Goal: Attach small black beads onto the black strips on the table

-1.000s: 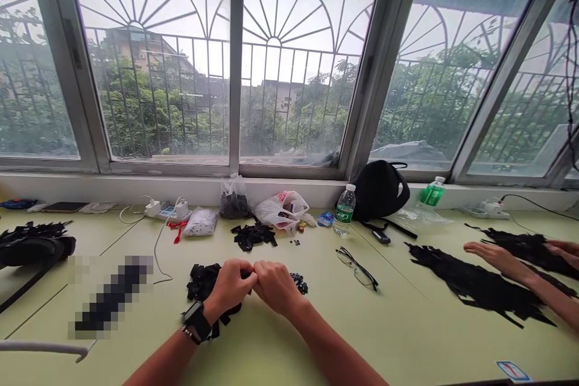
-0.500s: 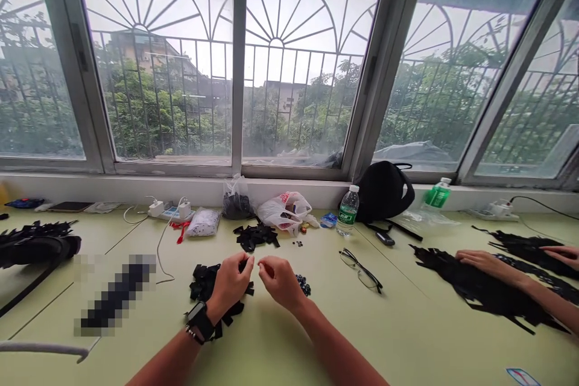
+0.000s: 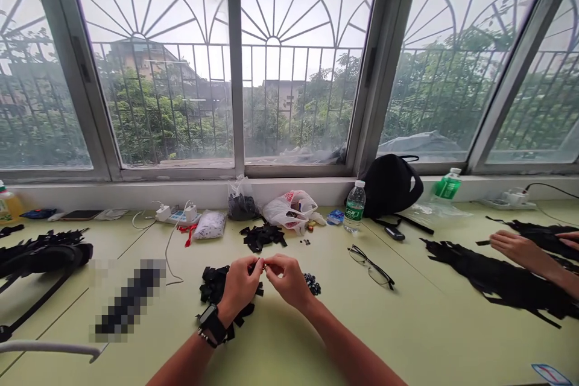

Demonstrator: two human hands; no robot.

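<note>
Item one: a small dark piece (image 3: 261, 264), too small to identify, pinched between the fingertips of both hands. The left hand (image 3: 239, 289) and right hand (image 3: 287, 281) meet above the desk (image 3: 398, 338), each in a narrow grip closed on the piece. Directly under the left hand lies a loose heap of black fabric scraps (image 3: 212, 285). On the left wrist are a black smartwatch (image 3: 208, 316) and a beaded bracelet (image 3: 207, 338). Just beside the right hand sits a small cluster of dark beads (image 3: 312, 284). Further out are a second heap of black scraps (image 3: 261, 237), a pair of open eyeglasses (image 3: 371, 265) and a plastic water bottle (image 3: 355, 206). At far right, a co-worker's hand (image 3: 518, 249) rests on long black fringed strips (image 3: 493, 277). Risks, as judged from here: a loosened pinch could drop the piece into the scraps, where dark on dark would hide it; a careless right wrist could scatter the beads; the bracelet could snag the scraps.
</note>
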